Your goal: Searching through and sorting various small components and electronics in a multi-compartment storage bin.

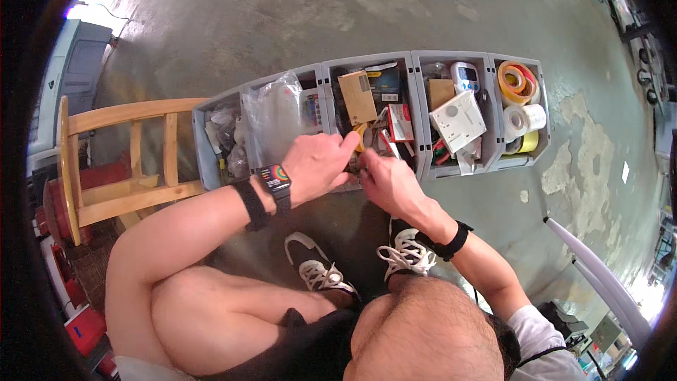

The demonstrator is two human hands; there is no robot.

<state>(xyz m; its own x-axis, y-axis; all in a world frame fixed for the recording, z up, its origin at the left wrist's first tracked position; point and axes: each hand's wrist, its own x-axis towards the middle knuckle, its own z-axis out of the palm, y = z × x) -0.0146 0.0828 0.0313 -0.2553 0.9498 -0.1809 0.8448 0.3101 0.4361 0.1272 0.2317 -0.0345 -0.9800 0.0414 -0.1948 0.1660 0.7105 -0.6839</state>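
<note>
My left hand [321, 164] and my right hand [392, 185] meet over the front edge of the middle grey bin [420, 134]. Both have their fingers curled, the tips almost touching. Whatever lies between those fingers is too small and too covered to name. Just behind them, a yellow curved thing [362, 135] shows inside the bin, partly hidden by my left hand. That bin also holds a brown cardboard box [357, 98], a dark box [385, 82] and a red-and-white package [400, 122].
To the right, one bin holds a white square box [458, 121] and a white-and-blue handheld device [465, 76]; the end bin has tape rolls [517, 85]. Leftward are a clear plastic bag [278, 109], bagged small items [236, 152] and a wooden chair [127, 120]. My shoes [324, 268] are close below.
</note>
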